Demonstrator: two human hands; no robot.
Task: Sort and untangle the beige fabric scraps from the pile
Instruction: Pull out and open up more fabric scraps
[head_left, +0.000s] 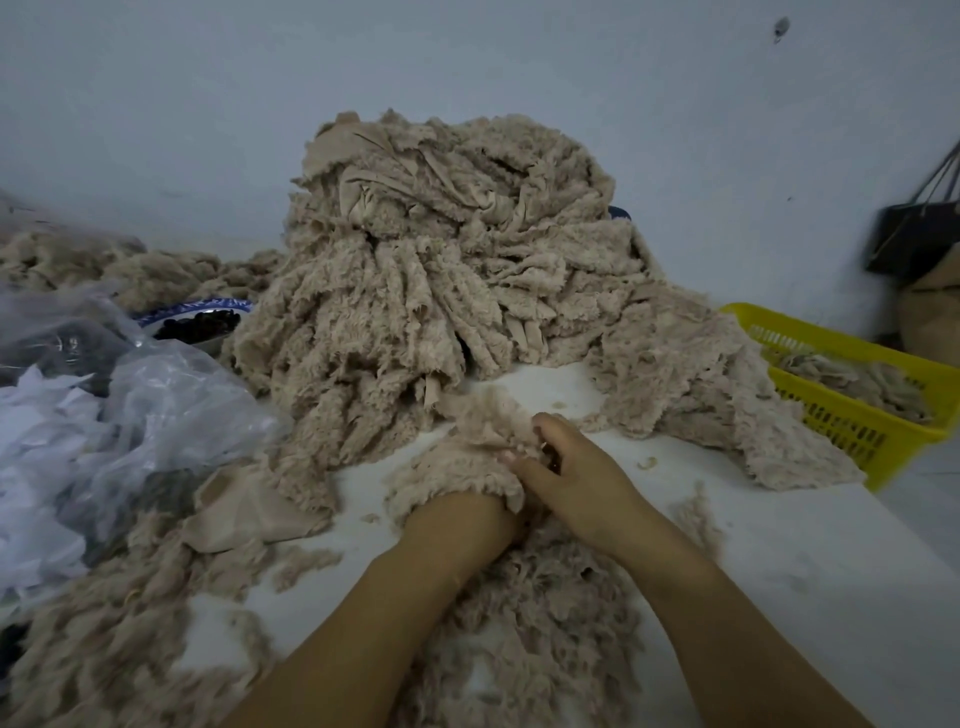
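A tall pile of beige fuzzy fabric scraps rises at the back middle of the white table. Just in front of it lies a smaller beige scrap. My left hand is buried under this scrap, with only the wrist showing. My right hand rests on the scrap's right edge, fingers curled into the fabric and pinching it. More loose beige scraps lie between my forearms and spread to the near left.
A yellow plastic basket with scraps inside stands at the right. Clear plastic bags with white pieces sit at the left, beside a blue-rimmed bowl of dark items. A dark bag hangs on the wall at right.
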